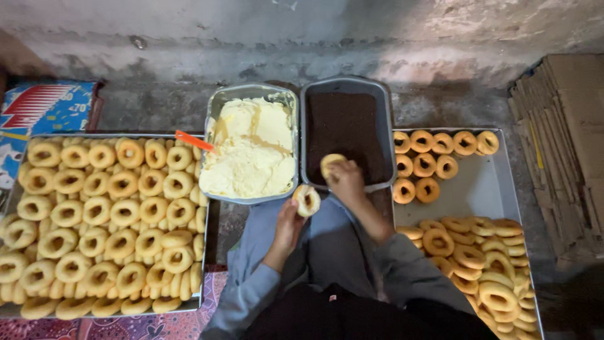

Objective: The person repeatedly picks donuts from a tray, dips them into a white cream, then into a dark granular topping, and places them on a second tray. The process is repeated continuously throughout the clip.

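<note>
You knelt between two metal trays, each hand clamped on a pale round ring-shaped biscuit. Your right hand (346, 182) pressed one golden ring biscuit (331, 163) face down over the dark brown crumb filling the grey rectangular metal tin (344, 85), fingers closed around its edge, seemingly so its top could pick up the coating. Your left hand (289, 221) gripped a second ring biscuit (307, 200) just below the neighbouring steel pan of pale yellow cream (251, 88), holding it upright and close to the body, apparently ready in turn. The two hands stood apart, one ahead of the other.

To the left of your left hand lay a broad metal tray heaped with plain golden ring biscuits (100, 214), an orange-handled spatula (194, 141) resting by the cream pan's corner. To the right of your right hand sat a second steel tray (481, 186), part bare, with rings in a neat row at its far end and a pile nearer you. Flattened brown cardboard (560, 151) leaned beyond it. Nothing blocked either hand's reach.
</note>
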